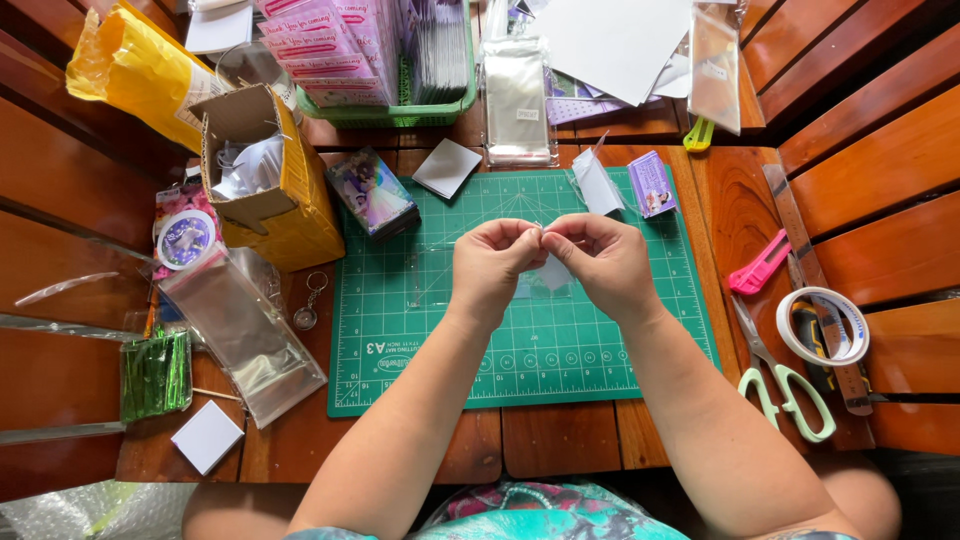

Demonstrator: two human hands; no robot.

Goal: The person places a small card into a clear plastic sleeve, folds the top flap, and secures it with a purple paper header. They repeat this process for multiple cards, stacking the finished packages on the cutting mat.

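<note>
The left hand [490, 268] and the right hand [600, 262] are held together above the green cutting mat with a white grid [520, 350], and their fingertips meet at one point, where both pinch a small clear plastic sleeve [548, 275] that hangs down a little between the two hands; what is inside the sleeve cannot be told. The sleeve is in the air over the upper middle of the mat and does not touch it. At the upper edge of the mat lie a small purple printed card [652, 184] and a white folded paper piece [598, 184], near the right hand but apart from it. To the right of the mat, on the brown wooden table [560, 440], there are a pink box cutter [760, 264], scissors with pale green handles [785, 380] and a roll of clear tape [825, 325]. To the left stands an open yellow cardboard box [275, 180], and a stack of clear plastic bags [245, 335] lies in front of it
</note>
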